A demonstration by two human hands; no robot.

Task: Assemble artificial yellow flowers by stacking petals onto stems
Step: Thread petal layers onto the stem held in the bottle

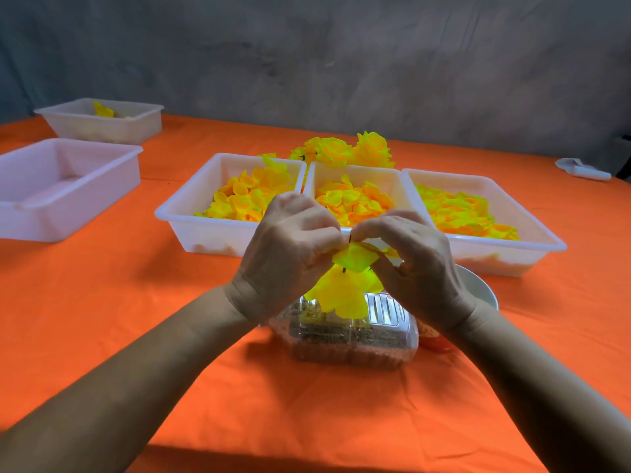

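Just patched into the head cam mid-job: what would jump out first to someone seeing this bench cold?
The two hands meeting at centre: the left hand and right hand pinch a half-built yellow flower on its thin dark stem, above a clear plastic container. Behind them, three white trays of yellow petals sit side by side on the bright orange tablecloth, with finished yellow flowers beyond.

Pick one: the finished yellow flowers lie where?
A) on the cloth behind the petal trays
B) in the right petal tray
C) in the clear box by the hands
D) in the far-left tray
A: the flowers lie in a pile on the orange cloth just behind the middle tray of petals, outside any tray.
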